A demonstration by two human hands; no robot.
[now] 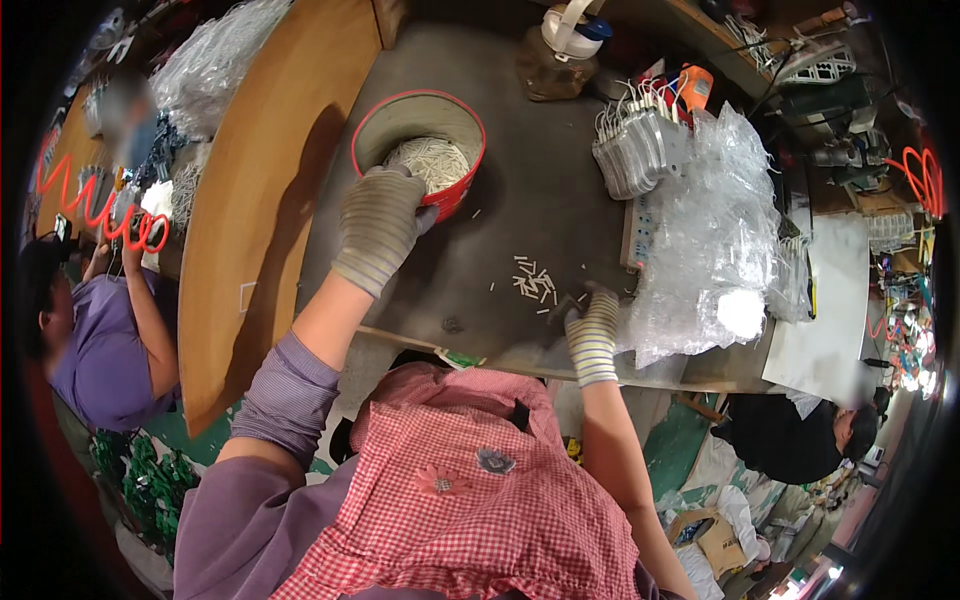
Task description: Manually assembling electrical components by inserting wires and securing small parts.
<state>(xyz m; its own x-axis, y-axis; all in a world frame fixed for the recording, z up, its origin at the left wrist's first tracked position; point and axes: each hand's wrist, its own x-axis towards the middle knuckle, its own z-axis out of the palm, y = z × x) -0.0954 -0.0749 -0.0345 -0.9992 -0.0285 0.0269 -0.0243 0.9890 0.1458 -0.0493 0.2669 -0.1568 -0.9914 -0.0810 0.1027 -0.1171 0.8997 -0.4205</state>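
Note:
My left hand [378, 222], in a grey-and-yellow striped glove, grips the near rim of a red bucket [458, 200]. Inside the bucket lies a heap of thin white sticks [432, 163]. The same kind of short white pieces [535, 281] lie scattered on the dark tabletop [490, 330], with a few strays around them. Just right of this small pile is my right hand [594, 335], also gloved, low over the table near its front edge. Its fingers look apart, with nothing visible in them; the fingertips are dark and slightly blurred.
A wooden partition [250, 200] edges the table at left. At right sit stacked clear plastic bags [705, 240] and a bundle of grey parts with white wires [640, 150]. A lidded jug [562, 55] stands at the back. Other people sit at left [110, 330] and lower right [785, 435].

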